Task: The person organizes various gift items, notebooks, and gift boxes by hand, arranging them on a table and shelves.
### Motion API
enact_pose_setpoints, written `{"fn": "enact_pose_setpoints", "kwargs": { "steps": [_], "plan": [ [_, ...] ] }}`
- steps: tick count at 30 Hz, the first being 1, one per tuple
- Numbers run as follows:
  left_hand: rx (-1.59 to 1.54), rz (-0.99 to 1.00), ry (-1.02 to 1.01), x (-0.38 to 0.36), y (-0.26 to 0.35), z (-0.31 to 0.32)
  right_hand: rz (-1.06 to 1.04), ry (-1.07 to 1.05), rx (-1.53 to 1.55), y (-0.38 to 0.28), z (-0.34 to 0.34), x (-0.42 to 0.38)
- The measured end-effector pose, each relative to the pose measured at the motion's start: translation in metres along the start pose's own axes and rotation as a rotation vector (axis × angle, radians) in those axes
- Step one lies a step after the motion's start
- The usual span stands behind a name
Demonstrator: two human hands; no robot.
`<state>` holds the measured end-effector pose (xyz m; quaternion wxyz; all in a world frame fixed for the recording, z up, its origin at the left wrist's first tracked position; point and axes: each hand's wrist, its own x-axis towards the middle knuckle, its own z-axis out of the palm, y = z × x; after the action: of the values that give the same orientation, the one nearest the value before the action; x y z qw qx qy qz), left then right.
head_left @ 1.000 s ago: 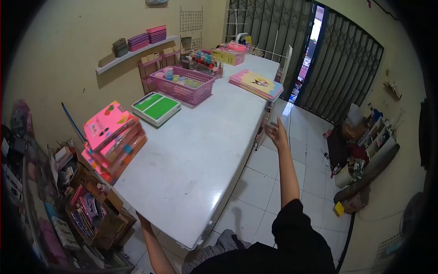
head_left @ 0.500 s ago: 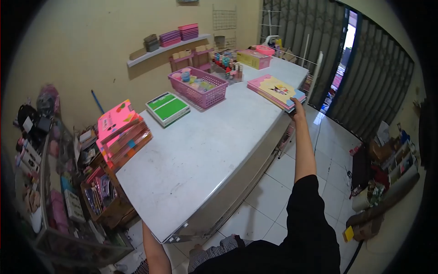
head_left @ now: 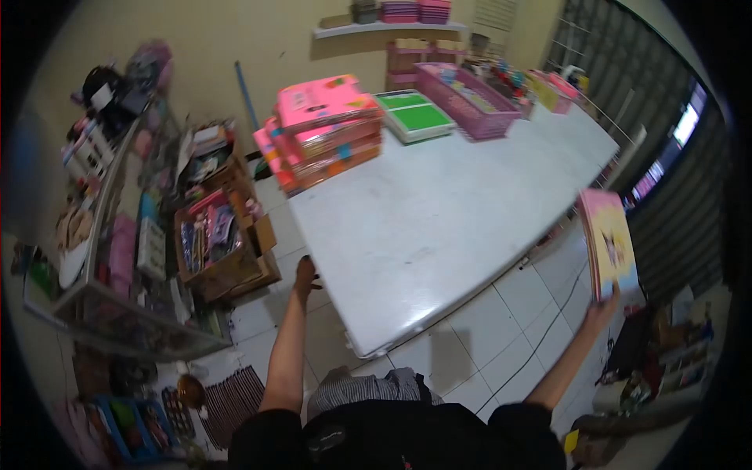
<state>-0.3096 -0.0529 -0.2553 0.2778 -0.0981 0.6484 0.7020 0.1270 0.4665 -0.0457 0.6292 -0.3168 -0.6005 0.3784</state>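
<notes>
My right hand (head_left: 601,307) grips the lower edge of a thin stack of notebooks (head_left: 609,243) with a pastel pink, yellow and blue cover and a cartoon figure. The stack is held up over the floor, off the right side of the white table (head_left: 439,227). At the table's left end, my left hand (head_left: 306,276) hangs over the floor with its fingers apart, holding nothing. Beyond it, a tall pile of plastic-wrapped pink packs (head_left: 325,110) sits on the table's far left corner, beside a green and white box (head_left: 415,117).
A purple basket (head_left: 474,110) of small items stands along the table's back. On the floor at left are an open cardboard box (head_left: 223,262) of packets and a glass display case (head_left: 117,274). A cable (head_left: 540,337) crosses the tiles; shelving (head_left: 666,376) lines the right.
My right hand has lifted the notebooks off the table's right edge and swung them nearer. My left hand has come into view at the table's left end. The camera view has turned left.
</notes>
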Motion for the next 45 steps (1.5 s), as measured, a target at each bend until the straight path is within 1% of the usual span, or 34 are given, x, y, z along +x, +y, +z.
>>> {"fn": "enact_pose_setpoints", "kwargs": {
  "steps": [1,2,3,4,5,6,8,9,10,11,12,13,14,15,17,18,19,20,21,22,23,24,25,26,27,29,30,32,34,36,38,39,41,45],
  "plan": [
    [0.051,0.167,-0.135,0.017,-0.011,-0.009,-0.035,0.071,-0.023,-0.027,-0.009,-0.034],
    [0.132,0.169,-0.131,0.013,-0.005,-0.002,0.269,0.198,0.395,-0.059,-0.018,-0.059],
    [0.179,0.148,-0.148,0.033,-0.02,-0.006,0.32,0.228,0.444,-0.04,-0.055,-0.075],
    [0.172,-0.041,-0.083,-0.054,0.045,0.025,0.351,0.223,0.375,-0.045,-0.073,-0.098],
    [0.097,0.034,-0.057,-0.074,0.058,0.036,0.388,0.25,0.305,-0.077,-0.066,-0.129],
    [0.108,0.044,-0.038,-0.074,0.058,0.039,0.401,0.209,0.304,-0.069,-0.086,-0.15],
    [0.079,0.095,-0.027,-0.06,0.048,0.04,0.501,0.207,0.327,-0.096,-0.073,-0.2],
    [0.037,0.134,-0.033,-0.04,0.034,0.039,0.594,0.192,0.37,-0.073,-0.09,-0.217],
    [0.056,0.139,-0.022,-0.019,0.02,0.038,0.639,0.154,0.371,-0.068,-0.086,-0.235],
    [0.05,0.132,-0.027,-0.011,0.013,0.037,0.621,0.108,0.39,-0.067,-0.071,-0.253],
    [0.077,0.114,0.001,-0.007,0.008,0.036,0.698,0.137,0.401,-0.063,-0.058,-0.269],
    [0.107,0.096,0.032,-0.013,0.013,0.036,0.719,0.079,0.391,-0.075,-0.028,-0.283],
    [0.075,0.063,-0.054,-0.021,0.019,0.035,0.781,0.035,0.449,-0.051,-0.018,-0.293],
    [0.07,0.059,-0.051,-0.04,0.036,0.035,0.823,0.036,0.44,-0.064,0.017,-0.302],
    [-0.037,-0.047,-0.17,-0.073,0.058,0.036,0.908,-0.132,0.517,-0.063,0.07,-0.314],
    [-0.061,-0.076,-0.196,-0.072,0.059,0.035,0.919,-0.219,0.549,-0.035,0.084,-0.321],
    [-0.073,-0.074,-0.192,-0.075,0.059,0.036,0.898,-0.286,0.624,-0.055,0.116,-0.329],
    [-0.126,-0.003,-0.188,-0.082,0.056,0.036,0.969,-0.382,0.753,-0.019,0.128,-0.336],
    [-0.179,0.071,-0.181,-0.086,0.054,0.036,0.967,-0.401,0.752,-0.019,0.135,-0.333],
    [-0.237,0.113,-0.234,-0.086,0.049,0.034,0.957,-0.437,0.738,-0.022,0.153,-0.338],
    [-0.248,0.118,-0.223,-0.082,0.043,0.034,0.947,-0.474,0.724,-0.023,0.154,-0.339],
    [-0.193,0.211,-0.233,-0.071,0.032,0.035,0.938,-0.51,0.711,-0.029,0.181,-0.34],
    [-0.134,0.298,-0.241,-0.075,0.034,0.037,0.931,-0.543,0.695,-0.034,0.187,-0.343],
    [-0.088,0.508,-0.036,-0.085,0.032,0.05,0.924,-0.575,0.68,-0.035,0.201,-0.343],
    [-0.094,0.507,-0.025,-0.088,0.032,0.055,0.916,-0.605,0.664,-0.036,0.203,-0.345],
    [0.159,0.742,0.087,-0.09,0.035,0.058,0.896,-0.661,0.633,-0.037,0.21,-0.345],
    [0.152,0.741,0.094,-0.093,0.041,0.057,0.883,-0.688,0.616,-0.051,0.261,-0.342],
    [0.244,0.795,0.03,-0.097,0.054,0.056,0.851,-0.743,0.58,-0.065,0.295,-0.354],
    [0.292,0.804,0.08,-0.089,0.048,0.057,0.822,-0.793,0.544,-0.072,0.315,-0.358],
    [0.346,0.809,0.127,-0.085,0.048,0.056,0.808,-0.821,0.522,-0.076,0.319,-0.353],
    [0.543,0.801,0.031,-0.085,0.053,0.053,0.971,-0.814,0.431,-0.083,0.316,-0.346],
    [0.54,0.796,0.026,-0.087,0.057,0.052,0.972,-0.81,0.424,-0.082,0.315,-0.345],
    [0.582,0.868,0.095,-0.091,0.065,0.052,0.972,-0.876,0.473,-0.079,0.313,-0.348],
    [0.593,0.859,0.048,-0.073,0.059,0.046,0.943,-0.897,0.416,-0.109,0.321,-0.348]
  ]
}}
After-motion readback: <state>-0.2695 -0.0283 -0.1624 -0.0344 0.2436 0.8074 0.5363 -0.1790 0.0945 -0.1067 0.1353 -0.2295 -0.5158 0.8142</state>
